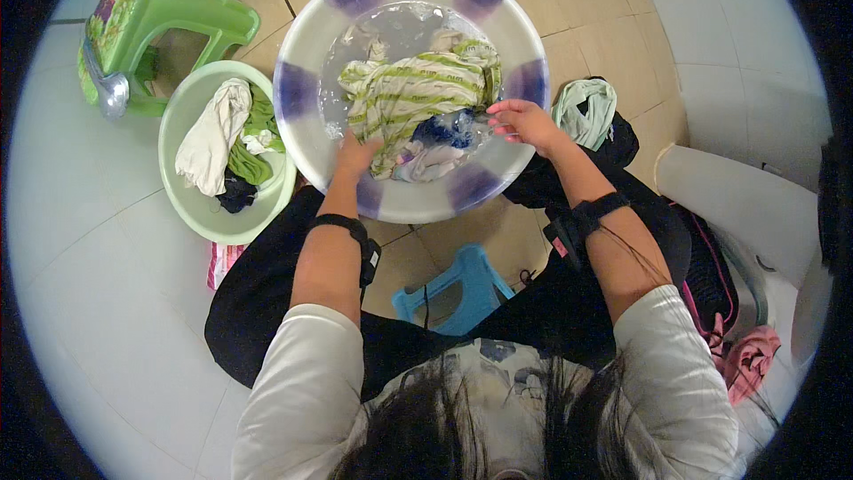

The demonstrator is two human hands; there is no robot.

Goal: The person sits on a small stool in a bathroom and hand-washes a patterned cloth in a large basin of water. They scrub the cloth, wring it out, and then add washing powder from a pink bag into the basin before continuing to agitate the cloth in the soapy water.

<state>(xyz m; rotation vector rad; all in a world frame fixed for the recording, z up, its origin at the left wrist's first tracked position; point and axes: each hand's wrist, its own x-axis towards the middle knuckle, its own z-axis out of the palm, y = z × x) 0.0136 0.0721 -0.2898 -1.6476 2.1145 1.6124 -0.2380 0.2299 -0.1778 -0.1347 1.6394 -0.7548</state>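
A large white plastic basin (pixel 408 209) with purple patches holds cloudy, sudsy water. Spread in it is a wet white-and-green striped garment (pixel 426 83). My left hand (pixel 358 155) is at the garment's lower left edge, blurred, its fingertips partly hidden by cloth. At the right side of the basin is my right hand (pixel 525 125), palm turned inward, with its fingers apart and slightly bent. Its fingertips are beside a dark blue wet cloth (pixel 436 132); whether they touch it is unclear. A pale cloth (pixel 430 163) lies below the blue one, towards me.
A pale green basin (pixel 172 197) with white, green and dark clothes stands left. Behind it are a green stool (pixel 180 3) and a shower head (pixel 113 90). Clothes (pixel 586 113) lie right of the basin. A blue stool (pixel 460 303) is between my legs; a white toilet (pixel 736 203) stands right.
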